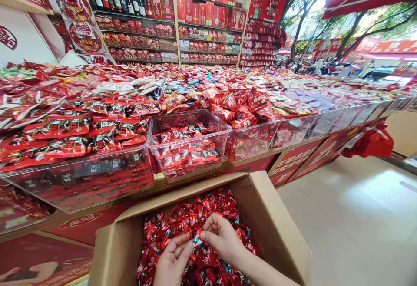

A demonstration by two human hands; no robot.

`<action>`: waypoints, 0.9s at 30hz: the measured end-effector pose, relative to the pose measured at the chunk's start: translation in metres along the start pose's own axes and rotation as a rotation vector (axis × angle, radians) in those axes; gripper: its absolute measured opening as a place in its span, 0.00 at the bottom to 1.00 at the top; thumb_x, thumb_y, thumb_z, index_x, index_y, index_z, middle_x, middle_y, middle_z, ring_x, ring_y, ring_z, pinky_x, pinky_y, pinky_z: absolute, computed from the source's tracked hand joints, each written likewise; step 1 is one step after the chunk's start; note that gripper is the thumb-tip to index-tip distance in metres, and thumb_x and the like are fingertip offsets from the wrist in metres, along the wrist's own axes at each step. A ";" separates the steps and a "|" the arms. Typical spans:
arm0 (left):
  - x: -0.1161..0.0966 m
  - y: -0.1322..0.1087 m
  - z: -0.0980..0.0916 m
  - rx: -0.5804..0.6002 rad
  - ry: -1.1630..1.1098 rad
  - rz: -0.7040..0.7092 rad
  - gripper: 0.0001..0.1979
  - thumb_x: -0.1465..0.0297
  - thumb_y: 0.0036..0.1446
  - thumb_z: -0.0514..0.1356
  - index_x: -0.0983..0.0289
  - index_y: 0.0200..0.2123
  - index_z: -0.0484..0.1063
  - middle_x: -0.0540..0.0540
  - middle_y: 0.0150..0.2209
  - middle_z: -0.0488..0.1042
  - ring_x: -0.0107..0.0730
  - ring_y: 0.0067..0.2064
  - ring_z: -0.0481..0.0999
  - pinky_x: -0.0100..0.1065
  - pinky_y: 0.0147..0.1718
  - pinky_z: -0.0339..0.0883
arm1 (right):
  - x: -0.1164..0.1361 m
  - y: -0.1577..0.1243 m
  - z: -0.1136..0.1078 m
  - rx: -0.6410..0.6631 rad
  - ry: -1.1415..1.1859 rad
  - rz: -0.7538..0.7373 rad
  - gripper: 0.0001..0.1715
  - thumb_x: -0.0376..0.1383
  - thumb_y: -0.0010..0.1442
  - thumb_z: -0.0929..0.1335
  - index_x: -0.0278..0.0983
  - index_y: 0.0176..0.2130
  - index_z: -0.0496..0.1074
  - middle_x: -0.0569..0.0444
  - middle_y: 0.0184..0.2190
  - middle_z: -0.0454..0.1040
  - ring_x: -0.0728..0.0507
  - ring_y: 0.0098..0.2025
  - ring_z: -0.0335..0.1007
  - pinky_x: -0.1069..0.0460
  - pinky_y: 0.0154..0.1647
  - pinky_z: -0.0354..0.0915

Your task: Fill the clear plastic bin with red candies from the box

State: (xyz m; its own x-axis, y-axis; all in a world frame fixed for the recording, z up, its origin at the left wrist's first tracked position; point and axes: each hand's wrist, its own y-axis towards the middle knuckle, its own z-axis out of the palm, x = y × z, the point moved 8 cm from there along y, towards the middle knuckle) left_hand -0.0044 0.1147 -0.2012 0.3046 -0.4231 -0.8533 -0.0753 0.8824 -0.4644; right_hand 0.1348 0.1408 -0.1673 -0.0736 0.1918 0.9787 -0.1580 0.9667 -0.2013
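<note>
An open cardboard box (276,216) stands in front of me, filled with small shiny red wrapped candies (208,203). Both my hands are over the pile inside it. A single wrapped candy (197,240), red with a light blue part, is between my fingertips. My right hand (224,239) pinches it from the right, thumb against the curled fingers. From the left, my left hand (174,258) closes thumb and fingers at its other side. Part of the candy is hidden by the fingers.
Just beyond the box, a clear plastic bin (190,145) is partly filled with similar red candies. Bins of red-and-black packets (71,125) and larger red packets (241,108) flank it. Shelves (140,17) with bottles and boxes stand behind. Tiled floor (342,216) lies to the right.
</note>
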 end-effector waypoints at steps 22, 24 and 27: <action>0.012 -0.001 -0.003 0.043 -0.146 -0.176 0.22 0.62 0.28 0.69 0.65 0.29 0.70 0.53 0.22 0.76 0.25 0.23 0.72 0.23 0.19 0.57 | 0.302 0.011 -0.063 -0.251 -0.681 -0.927 0.12 0.33 0.52 0.64 0.33 0.39 0.65 0.52 0.36 0.69 0.51 0.37 0.66 0.54 0.40 0.62; 0.012 0.000 -0.004 0.040 -0.129 -0.174 0.22 0.62 0.28 0.69 0.65 0.29 0.70 0.52 0.22 0.76 0.24 0.22 0.72 0.23 0.19 0.57 | 0.313 0.056 -0.060 -0.135 -0.822 -0.749 0.14 0.33 0.48 0.66 0.30 0.37 0.67 0.53 0.31 0.70 0.51 0.33 0.66 0.54 0.35 0.61; 0.013 0.001 -0.007 0.013 -0.110 -0.164 0.22 0.61 0.28 0.68 0.65 0.29 0.69 0.52 0.22 0.76 0.23 0.22 0.72 0.21 0.19 0.56 | 0.297 0.108 -0.047 0.076 -1.118 -0.486 0.13 0.32 0.42 0.69 0.30 0.32 0.69 0.55 0.25 0.70 0.52 0.27 0.63 0.56 0.29 0.59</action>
State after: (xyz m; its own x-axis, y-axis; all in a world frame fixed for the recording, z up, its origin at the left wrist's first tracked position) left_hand -0.0073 0.1086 -0.2141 0.4137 -0.5373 -0.7350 -0.0037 0.8063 -0.5915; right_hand 0.1420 0.3097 0.1033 -0.7914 -0.4742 0.3857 -0.4590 0.8778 0.1374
